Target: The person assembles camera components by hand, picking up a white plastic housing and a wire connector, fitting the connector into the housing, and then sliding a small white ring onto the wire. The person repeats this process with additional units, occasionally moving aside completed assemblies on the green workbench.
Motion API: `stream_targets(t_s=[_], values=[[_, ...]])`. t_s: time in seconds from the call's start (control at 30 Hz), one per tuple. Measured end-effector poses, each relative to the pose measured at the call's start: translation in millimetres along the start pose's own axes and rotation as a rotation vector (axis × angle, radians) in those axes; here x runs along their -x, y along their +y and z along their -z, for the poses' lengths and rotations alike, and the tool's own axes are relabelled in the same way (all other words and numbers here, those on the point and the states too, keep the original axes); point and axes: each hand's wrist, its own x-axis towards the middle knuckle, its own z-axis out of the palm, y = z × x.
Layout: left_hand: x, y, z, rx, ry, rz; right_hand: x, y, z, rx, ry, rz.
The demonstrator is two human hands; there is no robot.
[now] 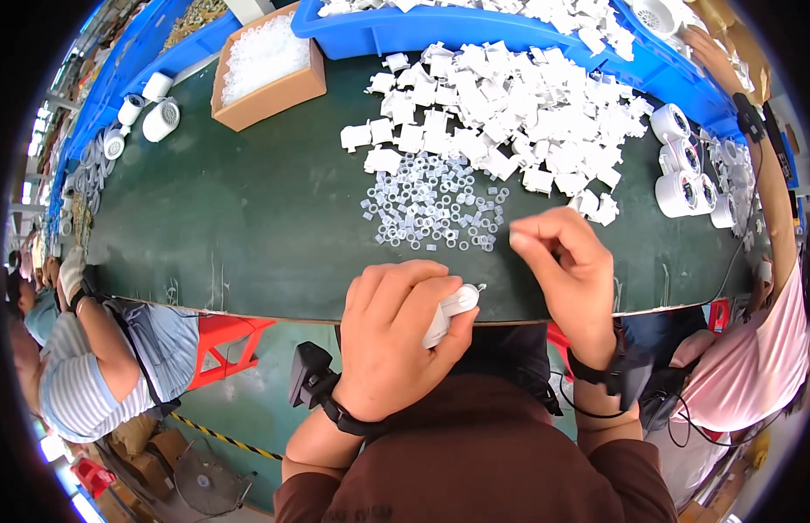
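My left hand is wrapped round a white plastic part at the table's near edge. A rounded end of that part, with a small thin tip, shows past the fingers; the palm hides the rest. To its right, my right hand is raised with thumb and forefinger pressed together. Whatever those fingertips hold, if anything, is too small to make out. Just beyond them lies a spread of small translucent rings. A large heap of white plastic housings sits behind the rings.
Blue bins line the back, beside a cardboard box of clear pieces. White round units stand at right, more white cylinders at left. A co-worker's arm reaches into a bin at right; another person sits left.
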Motion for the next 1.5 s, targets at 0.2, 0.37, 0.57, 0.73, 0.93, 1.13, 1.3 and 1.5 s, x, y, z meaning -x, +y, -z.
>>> stream_targets(t_s=[0.2,0.37,0.57,0.73,0.93,1.13,1.3,1.5], values=[[0.1,-2.0,0.1,-0.012,-0.010,-0.017,27.6,-15.9,1.0,-0.420,-0.360,-0.070],[1.6,-4.4,0.4,-0.015,-0.013,-0.035,23.2,-12.2,-7.3,-0.501,-0.374,-0.033],[5.1,-6.7,-3.8,-0.007,0.008,-0.063,22.2,-17.4,-9.6,-0.631,-0.445,-0.257],[6.2,-5.8,-7.7,0.036,0.100,-0.055,26.4,-17.9,-16.6,-0.654,-0.393,-0.240],[11.9,-10.5,-11.9,0.037,0.177,-0.101,22.6,-29.4,-11.9,-0.725,-0.407,-0.400],[7.2,-15.4,-0.5,0.074,0.059,-0.124,34.5,-13.6,-24.3,-0.634,-0.363,-0.206],[12.1,-47.9,45.2,-0.193,-0.007,-0.076,21.6,-9.7,-2.3,-0.233,-0.224,0.172],[19.1,-89.0,76.7,-0.471,0.411,0.251,-27.7,40.3,109.6,1.025,0.599,0.147]])
